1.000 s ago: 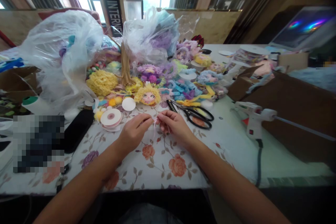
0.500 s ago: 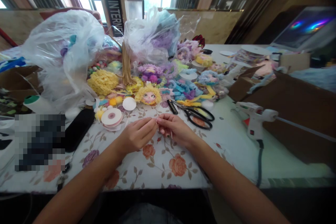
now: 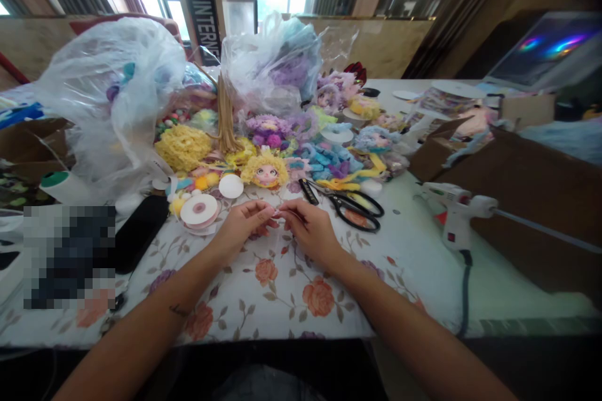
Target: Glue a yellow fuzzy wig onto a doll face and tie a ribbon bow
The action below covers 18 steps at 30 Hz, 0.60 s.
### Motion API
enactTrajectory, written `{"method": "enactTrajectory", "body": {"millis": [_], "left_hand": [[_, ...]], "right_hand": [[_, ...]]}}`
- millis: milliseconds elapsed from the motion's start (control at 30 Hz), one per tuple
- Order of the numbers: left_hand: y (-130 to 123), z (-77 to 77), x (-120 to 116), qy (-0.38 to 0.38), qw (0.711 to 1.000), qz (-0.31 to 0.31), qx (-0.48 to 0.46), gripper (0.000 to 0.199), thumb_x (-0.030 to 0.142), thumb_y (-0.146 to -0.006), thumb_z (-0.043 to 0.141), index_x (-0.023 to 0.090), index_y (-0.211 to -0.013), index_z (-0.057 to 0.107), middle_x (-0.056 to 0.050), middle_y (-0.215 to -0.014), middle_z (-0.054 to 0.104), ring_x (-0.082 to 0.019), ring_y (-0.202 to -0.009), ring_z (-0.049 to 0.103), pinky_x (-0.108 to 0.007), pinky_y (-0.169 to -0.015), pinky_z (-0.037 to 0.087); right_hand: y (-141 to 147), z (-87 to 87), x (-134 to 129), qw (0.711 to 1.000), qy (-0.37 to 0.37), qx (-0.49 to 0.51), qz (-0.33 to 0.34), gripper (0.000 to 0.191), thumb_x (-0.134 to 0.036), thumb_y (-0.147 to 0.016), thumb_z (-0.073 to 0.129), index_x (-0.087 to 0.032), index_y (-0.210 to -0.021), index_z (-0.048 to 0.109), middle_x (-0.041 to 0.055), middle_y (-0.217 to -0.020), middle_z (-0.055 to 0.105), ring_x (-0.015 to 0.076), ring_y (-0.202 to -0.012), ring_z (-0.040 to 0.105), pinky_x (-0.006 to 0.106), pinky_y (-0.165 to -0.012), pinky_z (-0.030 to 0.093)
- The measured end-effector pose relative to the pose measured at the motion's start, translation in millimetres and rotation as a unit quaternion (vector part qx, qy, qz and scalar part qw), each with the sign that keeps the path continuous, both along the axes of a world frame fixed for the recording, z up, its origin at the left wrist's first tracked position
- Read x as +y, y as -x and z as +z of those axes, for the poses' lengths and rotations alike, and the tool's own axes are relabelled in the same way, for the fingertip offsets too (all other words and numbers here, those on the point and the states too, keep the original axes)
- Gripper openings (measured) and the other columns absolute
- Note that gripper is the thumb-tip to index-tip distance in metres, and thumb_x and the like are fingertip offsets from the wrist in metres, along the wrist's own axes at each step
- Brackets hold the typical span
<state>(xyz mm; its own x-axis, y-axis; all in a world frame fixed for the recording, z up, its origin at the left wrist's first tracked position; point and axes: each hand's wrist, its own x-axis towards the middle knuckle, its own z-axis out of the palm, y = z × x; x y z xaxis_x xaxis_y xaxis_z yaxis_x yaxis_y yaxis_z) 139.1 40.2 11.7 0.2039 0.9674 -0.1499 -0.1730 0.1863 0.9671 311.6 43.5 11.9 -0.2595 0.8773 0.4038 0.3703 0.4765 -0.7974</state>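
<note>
Over the flowered tablecloth, my left hand (image 3: pixel 244 225) and my right hand (image 3: pixel 308 229) meet fingertip to fingertip. Both are closed in a pinch on a thin pale ribbon (image 3: pixel 276 213), mostly hidden by the fingers. Left of my left hand lies a spool of pale pink ribbon (image 3: pixel 199 208). Beyond the hands sits a doll head with fluffy yellow trim (image 3: pixel 266 170). Black-handled scissors (image 3: pixel 355 207) rest to the right of my right hand, beside a small black strip with markings (image 3: pixel 308 191).
A white glue gun (image 3: pixel 454 213) with a glue stick stands at the right by a brown cardboard box (image 3: pixel 531 219). A black phone (image 3: pixel 142 233) lies at the left. Behind are plastic bags (image 3: pixel 126 88), yellow yarn (image 3: pixel 183 147) and several plush pieces.
My left hand has turned so its thumb and inner fingers show, and my right hand has rolled over, back upward. The pinched fingertips shifted slightly left.
</note>
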Motion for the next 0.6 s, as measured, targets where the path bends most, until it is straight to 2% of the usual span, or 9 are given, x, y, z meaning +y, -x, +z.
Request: {"method": "enactTrajectory", "body": {"millis": [133,333,467,600], "left_hand": [[1.7,1.4,0.1,0.061,0.997,-0.008,-0.054,0.024,0.035,-0.075,0.072,0.015,-0.083,0.063,-0.003,-0.08,0.069,-0.01,-0.069,0.064,-0.017,-0.059,0.049],[6.9,6.2,-0.8,0.138,0.98,-0.083,-0.114,0.016,0.026,-0.076,0.071,0.012,-0.082,0.065,-0.003,-0.073,0.067,-0.006,-0.062,0.061,-0.013,-0.057,0.049],[6.0,5.2,-0.9,0.129,0.983,-0.069,-0.109,0.016,0.022,-0.071,0.075,0.012,-0.077,0.065,-0.001,-0.068,0.065,-0.005,-0.058,0.058,-0.012,-0.054,0.047],[4.7,-0.7,0.9,0.086,0.991,-0.021,-0.099,0.021,0.026,-0.069,0.077,0.013,-0.075,0.062,0.0,-0.066,0.062,-0.005,-0.058,0.057,-0.014,-0.056,0.046]], "right_hand": [[-0.2,-2.3,-0.2,0.998,-0.057,-0.023,-0.007,0.01,-0.024,-0.09,0.053,-0.02,-0.089,0.063,0.0013,-0.073,0.065,0.0127,-0.062,0.059,0.024,-0.061,0.045],[-1.0,-4.5,-0.2,0.986,-0.159,-0.038,0.024,0.011,-0.021,-0.09,0.052,-0.02,-0.089,0.063,0.0028,-0.079,0.066,0.0136,-0.073,0.061,0.024,-0.068,0.046],[-1.1,-4.3,-1.1,0.986,-0.163,-0.03,0.033,0.012,-0.022,-0.091,0.052,-0.02,-0.088,0.064,0.003,-0.081,0.068,0.014,-0.075,0.062,0.024,-0.07,0.046],[0.1,-1.1,-2.9,0.995,-0.094,-0.028,0.008,0.013,-0.024,-0.09,0.053,-0.02,-0.09,0.066,0.0016,-0.072,0.066,0.0132,-0.065,0.061,0.024,-0.063,0.045]]}}
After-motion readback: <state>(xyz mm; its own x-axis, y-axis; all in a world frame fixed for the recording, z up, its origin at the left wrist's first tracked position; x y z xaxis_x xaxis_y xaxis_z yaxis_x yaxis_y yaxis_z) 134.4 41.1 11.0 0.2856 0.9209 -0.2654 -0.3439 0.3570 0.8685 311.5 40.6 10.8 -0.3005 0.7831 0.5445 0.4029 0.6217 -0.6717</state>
